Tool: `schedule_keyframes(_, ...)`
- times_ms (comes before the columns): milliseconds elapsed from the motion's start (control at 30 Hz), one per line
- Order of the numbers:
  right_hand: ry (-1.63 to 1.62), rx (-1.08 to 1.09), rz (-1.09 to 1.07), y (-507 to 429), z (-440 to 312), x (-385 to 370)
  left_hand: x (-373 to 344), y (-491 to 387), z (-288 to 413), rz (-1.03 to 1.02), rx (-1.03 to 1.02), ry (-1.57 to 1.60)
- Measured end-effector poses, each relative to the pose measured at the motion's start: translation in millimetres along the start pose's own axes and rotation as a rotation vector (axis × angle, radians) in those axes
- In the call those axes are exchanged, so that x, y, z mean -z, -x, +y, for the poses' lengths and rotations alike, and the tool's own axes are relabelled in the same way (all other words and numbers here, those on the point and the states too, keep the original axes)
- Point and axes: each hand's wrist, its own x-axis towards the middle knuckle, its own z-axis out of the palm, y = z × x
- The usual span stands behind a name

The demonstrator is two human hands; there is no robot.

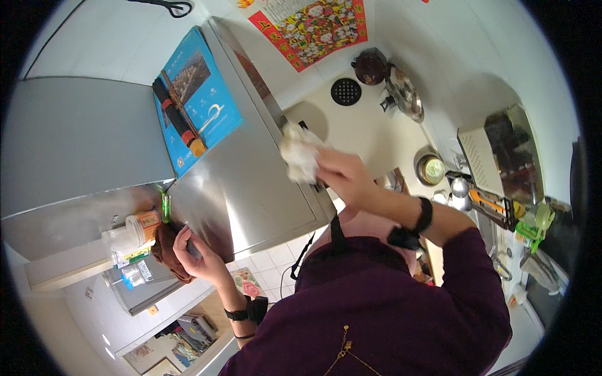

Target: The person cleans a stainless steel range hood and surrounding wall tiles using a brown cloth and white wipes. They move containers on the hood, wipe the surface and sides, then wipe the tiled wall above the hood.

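My right hand (348,176) grips a crumpled white cloth (301,152), blurred, at the right edge of a brushed steel surface (254,202). My left hand (200,258) is at the steel surface's lower left corner, with fingers curved. A brown cloth-like item (167,249) lies right beside it, and something dark shows between the fingers. Whether the left hand holds either one is unclear. Lying on the steel is a flat blue box (202,103) bearing writing and pictures. On top of it rests a long black and red bundle (176,113) with an orange end.
Beyond the steel edge, a pale counter (371,136) carries a round black trivet (346,91), a dark pot (370,66) and a metal lid (404,96). A metal bowl (429,167) stands farther right. Plastic jars (141,228) stand left of my left hand.
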Motion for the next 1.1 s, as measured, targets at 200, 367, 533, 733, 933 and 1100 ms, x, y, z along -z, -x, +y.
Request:
schedule_keyframes(200, 0.02, 0.102, 0.133, 50.8, -31.5, -6.4, 0.1, -0.3, -7.0, -0.002, -0.024, 0.08)
schedule_keyframes(367, -0.087, 0.014, 0.132, 52.3, -36.1, -6.0, 2.3, 0.9, -15.1, -0.019, -0.044, 0.06)
schedule_keyframes(533, -0.069, -0.017, 0.277, 46.9, -9.4, -26.9, 2.2, 0.6, -17.4, -0.026, -0.037, 0.153)
schedule_keyframes(733, -0.037, -0.066, 0.203, 103.7, -10.8, -28.3, 3.0, 1.1, -19.7, -0.06, -0.078, 0.121)
schedule_keyframes(933, 0.002, 0.089, 0.2, 89.7, -16.9, -26.9, 3.3, 0.6, -18.1, -0.067, -0.092, 0.141)
schedule_keyframes(1100, 0.187, 0.102, 0.276, 101.9, -13.9, -27.1, 2.2, 0.1, -12.4, -0.055, -0.1, 0.132)
